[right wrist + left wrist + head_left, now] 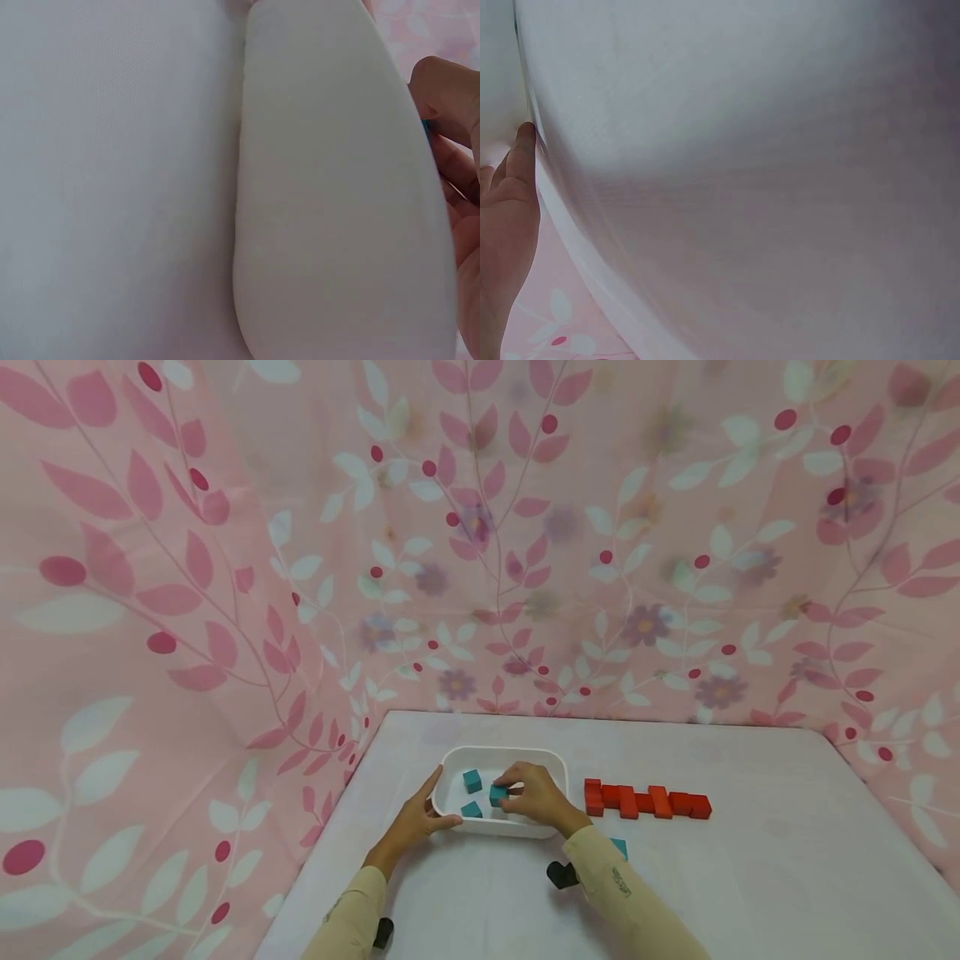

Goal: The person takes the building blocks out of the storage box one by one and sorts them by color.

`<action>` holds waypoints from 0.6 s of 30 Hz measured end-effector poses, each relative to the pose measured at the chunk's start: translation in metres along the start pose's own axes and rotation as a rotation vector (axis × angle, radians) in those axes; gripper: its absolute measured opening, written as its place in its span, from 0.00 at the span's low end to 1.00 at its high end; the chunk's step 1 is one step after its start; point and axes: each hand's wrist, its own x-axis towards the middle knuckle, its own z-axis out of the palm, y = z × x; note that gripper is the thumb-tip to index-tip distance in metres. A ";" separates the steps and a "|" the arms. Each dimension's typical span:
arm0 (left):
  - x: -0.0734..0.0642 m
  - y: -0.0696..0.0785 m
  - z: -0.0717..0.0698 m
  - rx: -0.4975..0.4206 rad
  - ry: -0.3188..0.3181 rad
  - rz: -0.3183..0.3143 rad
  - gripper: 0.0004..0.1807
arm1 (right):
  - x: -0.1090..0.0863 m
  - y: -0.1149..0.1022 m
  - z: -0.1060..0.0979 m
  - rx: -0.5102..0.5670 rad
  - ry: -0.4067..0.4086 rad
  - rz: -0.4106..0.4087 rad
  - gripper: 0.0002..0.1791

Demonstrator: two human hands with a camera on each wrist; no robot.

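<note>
A white rectangular tray [555, 832] lies on the table with several teal cubes inside. My left hand [414, 822] spans its near left corner, thumb along the front wall and fingers against the left side. In the left wrist view, straight fingers [525, 154] touch a pale wall. Inside the tray, my right hand [536, 793] pinches a teal cube [497, 797] between thumb and fingers. To its left sit one teal cube [472, 781] and another teal cube [472, 810]. The right wrist view shows mostly the tray's outer wall [337, 180], which partly hides the right hand [454, 127].
Right of the tray, several red blocks [628, 802] form a row, some tilted across others. A teal block [619, 847] shows partly behind the right sleeve [622, 885]. The white table [787, 860] ends at pink floral curtains [525, 568] behind and at the sides.
</note>
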 end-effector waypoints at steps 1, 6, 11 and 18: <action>0.000 0.001 0.000 0.000 -0.001 -0.003 0.58 | -0.001 0.000 -0.002 -0.001 0.003 0.005 0.18; 0.000 0.001 0.000 0.007 0.005 -0.020 0.61 | -0.009 -0.004 -0.012 -0.009 0.014 0.015 0.18; -0.001 0.001 0.000 0.010 0.009 -0.025 0.61 | -0.017 -0.006 -0.021 -0.028 0.037 0.029 0.18; 0.000 0.001 0.001 0.013 0.018 -0.033 0.59 | -0.033 -0.014 -0.039 -0.051 0.098 -0.013 0.17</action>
